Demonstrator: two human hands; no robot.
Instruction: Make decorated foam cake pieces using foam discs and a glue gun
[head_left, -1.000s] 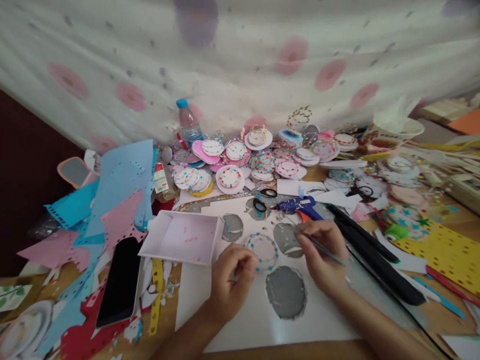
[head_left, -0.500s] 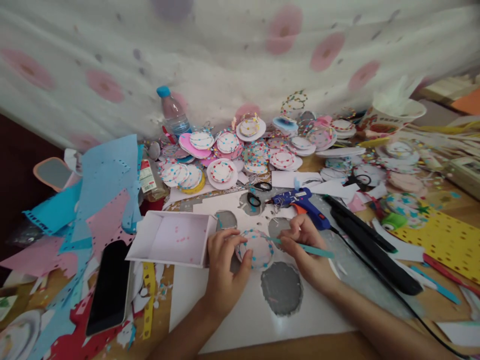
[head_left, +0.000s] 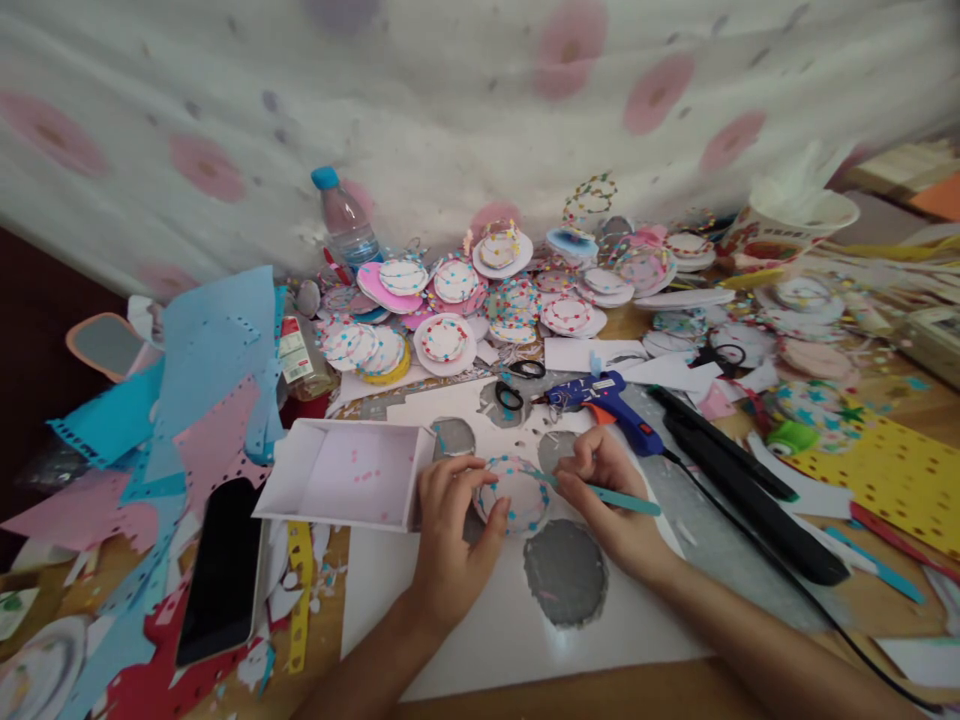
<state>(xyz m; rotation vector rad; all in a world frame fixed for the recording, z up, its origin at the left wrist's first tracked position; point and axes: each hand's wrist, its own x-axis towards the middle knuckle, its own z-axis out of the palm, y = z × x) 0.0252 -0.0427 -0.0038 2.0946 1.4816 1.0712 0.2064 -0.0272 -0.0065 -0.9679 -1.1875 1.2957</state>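
Round white disc edged w/ blue & red beads [head_left: 527, 492] is seen just R of open white card box [head_left: 289, 472]; prob. light, thin, beads easily dislodged, so best held by rim. Its edge is touched by L hand [head_left: 452, 515], grip spread; slim teal tool [head_left: 628, 501] is pinched in R hand [head_left: 609, 485]. In box: few pink bits [head_left: 365, 476]. Far R of box: printed tub [head_left: 776, 236] w/ whitish plastic [head_left: 801, 190] inside.

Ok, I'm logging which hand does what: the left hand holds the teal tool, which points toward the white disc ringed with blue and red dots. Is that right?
Not quite: the head view shows the teal tool in the right hand, not the left hand. It does point toward the white disc ringed with blue and red dots.
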